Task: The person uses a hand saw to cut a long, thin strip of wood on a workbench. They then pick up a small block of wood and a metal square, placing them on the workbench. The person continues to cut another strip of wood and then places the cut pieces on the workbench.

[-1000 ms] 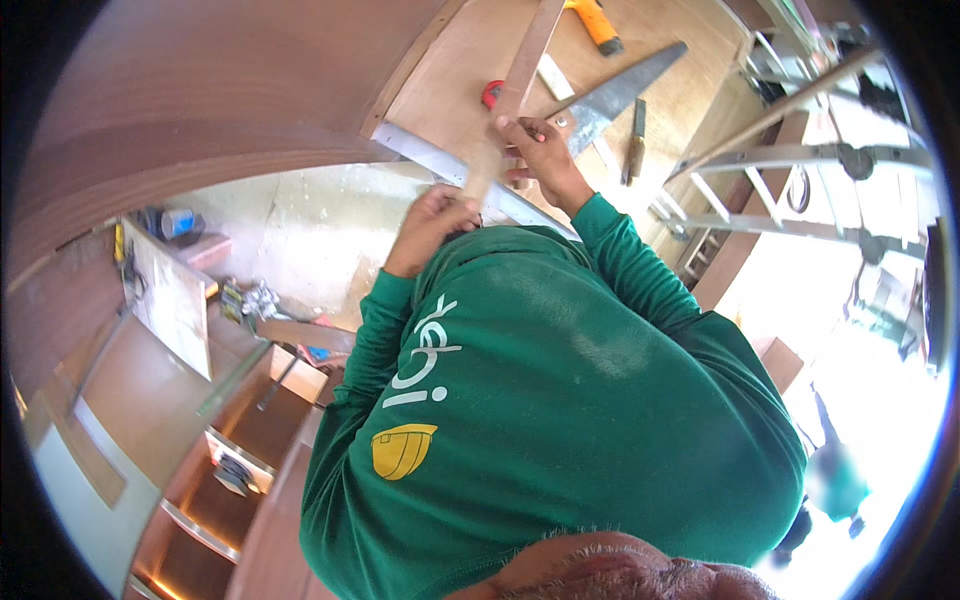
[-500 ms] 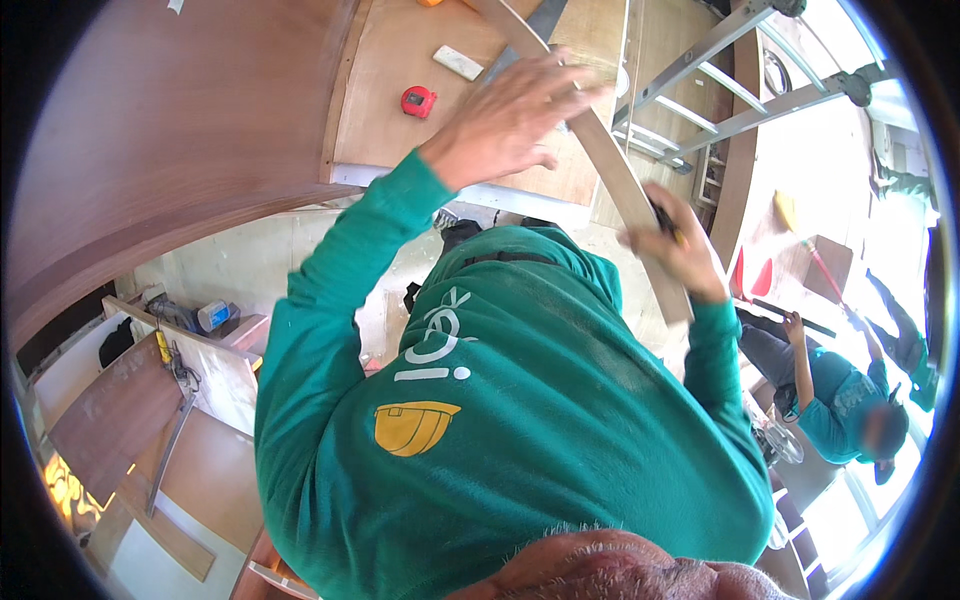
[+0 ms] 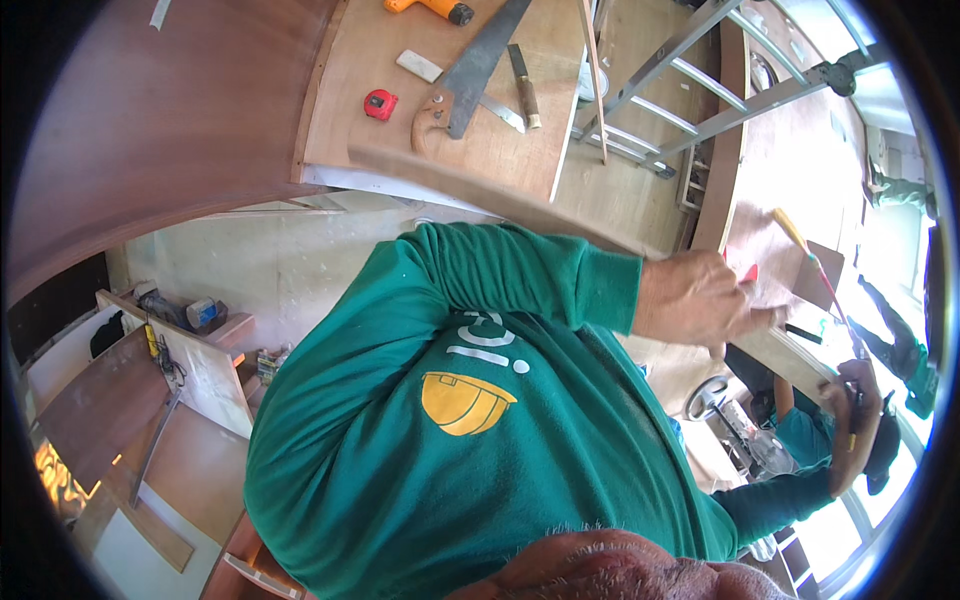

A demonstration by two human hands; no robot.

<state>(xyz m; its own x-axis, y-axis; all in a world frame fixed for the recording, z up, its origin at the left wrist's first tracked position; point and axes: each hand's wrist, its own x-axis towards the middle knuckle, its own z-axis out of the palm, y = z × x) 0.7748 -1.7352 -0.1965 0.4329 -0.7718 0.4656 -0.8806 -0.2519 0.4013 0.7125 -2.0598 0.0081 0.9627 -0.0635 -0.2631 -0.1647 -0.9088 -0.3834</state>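
A long wooden strip (image 3: 540, 215), blurred, runs diagonally from near the bench to my right side. My left hand (image 3: 705, 305) reaches across my body over the strip, touching or very near it, its fingers loosely extended and apart. My right hand (image 3: 850, 420), at the far right, is closed on the strip's end, along with a small dark and yellow object I cannot make out. Above the strip, the plywood bench (image 3: 340, 80) holds a handsaw (image 3: 470, 80), red tape measure (image 3: 378, 104), chisel-like tool (image 3: 525, 90), white block (image 3: 418, 66) and orange tool (image 3: 420, 12).
An aluminium ladder (image 3: 700, 80) leans at upper right beside a long wooden surface with a yellow-and-red stick (image 3: 790, 228). A co-worker in teal (image 3: 800, 440) is partly visible at lower right, near a fan (image 3: 765, 450). Boards and tools (image 3: 150, 420) crowd the left.
The strip has swung from upright in front of me to a flatter diagonal. Both my hands have moved rightward, my right one downward as well, and my left arm now crosses my chest.
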